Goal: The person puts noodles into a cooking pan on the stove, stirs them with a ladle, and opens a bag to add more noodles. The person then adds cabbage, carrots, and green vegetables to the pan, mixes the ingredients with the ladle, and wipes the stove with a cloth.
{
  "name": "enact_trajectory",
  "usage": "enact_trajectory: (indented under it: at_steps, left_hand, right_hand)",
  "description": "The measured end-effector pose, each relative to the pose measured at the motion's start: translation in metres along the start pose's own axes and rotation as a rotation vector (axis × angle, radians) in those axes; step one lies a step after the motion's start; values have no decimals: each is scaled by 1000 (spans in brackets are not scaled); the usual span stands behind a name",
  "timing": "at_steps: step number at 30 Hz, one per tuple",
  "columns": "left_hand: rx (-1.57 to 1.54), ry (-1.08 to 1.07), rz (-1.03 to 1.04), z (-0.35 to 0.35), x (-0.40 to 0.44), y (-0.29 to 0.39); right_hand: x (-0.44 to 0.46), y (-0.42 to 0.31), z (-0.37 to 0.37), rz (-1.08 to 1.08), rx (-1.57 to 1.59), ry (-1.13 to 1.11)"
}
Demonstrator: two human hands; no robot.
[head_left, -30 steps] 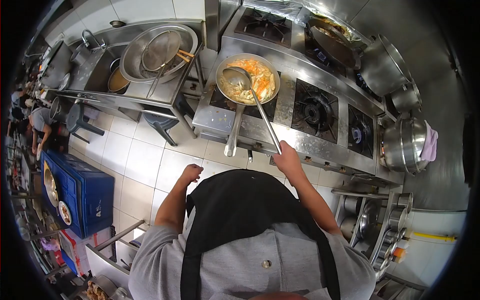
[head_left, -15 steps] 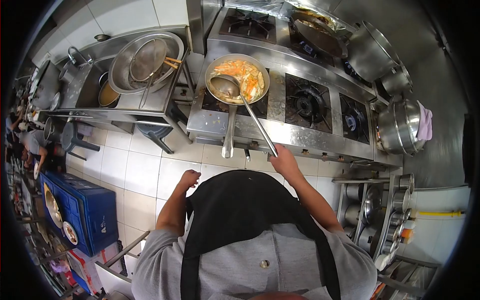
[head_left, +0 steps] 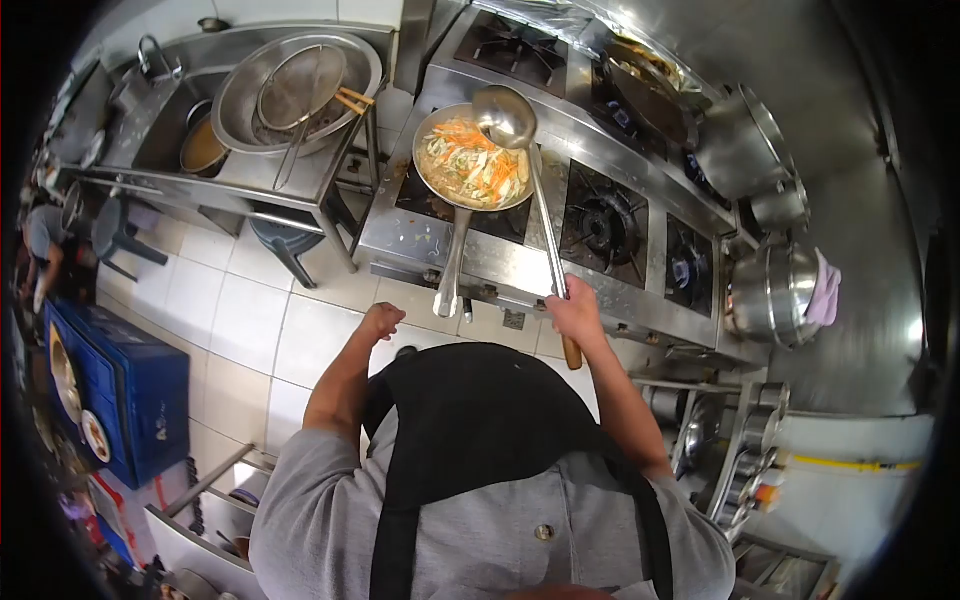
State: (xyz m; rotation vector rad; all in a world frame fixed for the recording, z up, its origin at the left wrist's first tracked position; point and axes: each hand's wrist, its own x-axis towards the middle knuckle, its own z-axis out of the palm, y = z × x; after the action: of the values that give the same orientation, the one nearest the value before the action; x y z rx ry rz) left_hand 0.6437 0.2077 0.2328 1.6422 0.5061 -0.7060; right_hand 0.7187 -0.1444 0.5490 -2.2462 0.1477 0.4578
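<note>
My right hand (head_left: 577, 308) is closed round the handle of a long metal ladle (head_left: 504, 118), whose wooden end shows below the fist. The ladle's bowl is over the upper right rim of a frying pan (head_left: 456, 236). Shredded orange and pale vegetables (head_left: 470, 165) lie in liquid in that pan, which sits on the front left burner with its handle toward me. Beside the apron, my left hand (head_left: 383, 321) is held in front of the stove with its fingers curled in and nothing seen in them.
Bare burners (head_left: 604, 222) lie right of the pan, with large pots (head_left: 775, 297) beyond. At left stand a sink counter with a wide basin (head_left: 232, 110) and strainer (head_left: 300, 88), a stool (head_left: 285, 245), a blue box (head_left: 135, 390) and another person (head_left: 46, 235). Racks (head_left: 735, 450) stand at right.
The ladle has risen out of the vegetables and moved up and right to the pan's far rim. My left hand stays curled. The view has shifted slightly.
</note>
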Motion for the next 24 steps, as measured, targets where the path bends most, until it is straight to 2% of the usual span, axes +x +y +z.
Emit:
enact_trajectory:
  at_steps: [1,3,4,5,7,9,11,14,17,24]
  left_hand:
    - [-44,16,-81,7,7,11]
    - [-9,88,-7,17,16,23]
    - [157,109,219,26,57,-5]
    - [327,168,442,35,97,-33]
    - [-127,230,78,33,0,65]
    - [-79,492,246,73,93,12]
    - [-145,416,154,64,44,56]
    - [-157,397,169,76,68,52]
    - [-192,411,96,71,56,63]
    - [-124,386,74,67,61,63]
  right_hand:
    - [3,-1,-1,-5,-27,-9]
    - [4,1,1,116,510,-194]
    - [0,-5,-2,190,583,-196]
    - [-2,-8,-4,204,522,-229]
    - [-4,-10,-11,221,597,-95]
    - [-5,-7,-20,210,516,-137]
    - [-6,-6,-30,189,464,-162]
    - [-3,-10,-36,189,399,-167]
    - [0,-10,-37,196,387,-191]
    - [-5,-13,-26,193,404,-166]
